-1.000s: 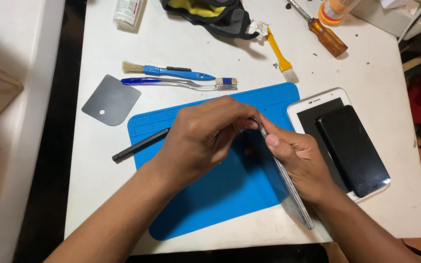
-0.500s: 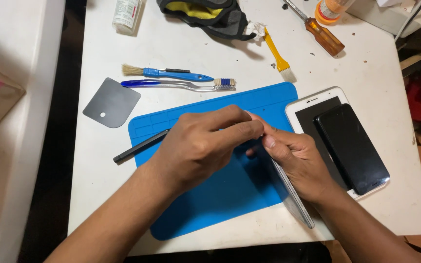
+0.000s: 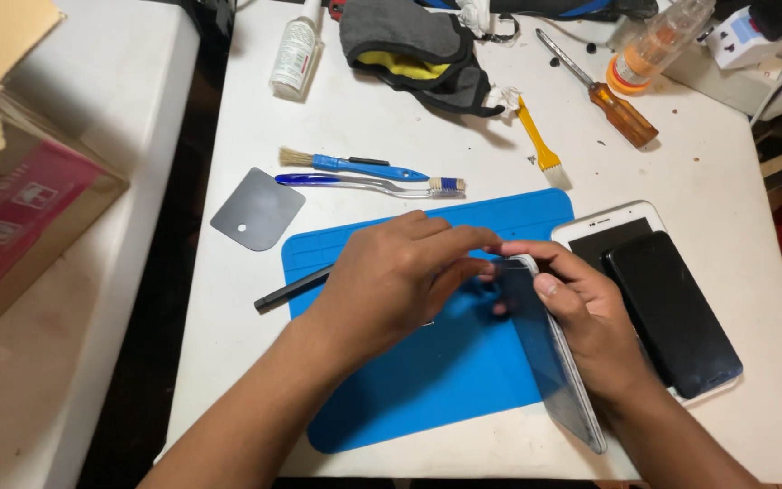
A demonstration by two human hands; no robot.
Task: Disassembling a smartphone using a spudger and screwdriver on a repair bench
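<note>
My right hand (image 3: 581, 312) grips a thin tablet-like device (image 3: 554, 362) standing on its long edge over the blue work mat (image 3: 436, 380). Its screen side faces left and tilts slightly. My left hand (image 3: 395, 276) reaches across the mat, fingertips pinched at the device's top corner. What the fingertips hold there is hidden. A black stick tool (image 3: 287, 290) lies under my left hand, poking out to the left.
A white phone (image 3: 604, 226) with a black phone (image 3: 672, 312) on it lies right of the mat. Behind the mat are a blue brush (image 3: 355, 166), toothbrush (image 3: 364, 184), grey scraper card (image 3: 257, 208), yellow brush (image 3: 540, 145), screwdriver (image 3: 604, 91), two bottles and a cardboard box (image 3: 11, 208) at left.
The device has tipped up more upright, and my view has shifted so more of the far table shows. Both hands stay at its top corner.
</note>
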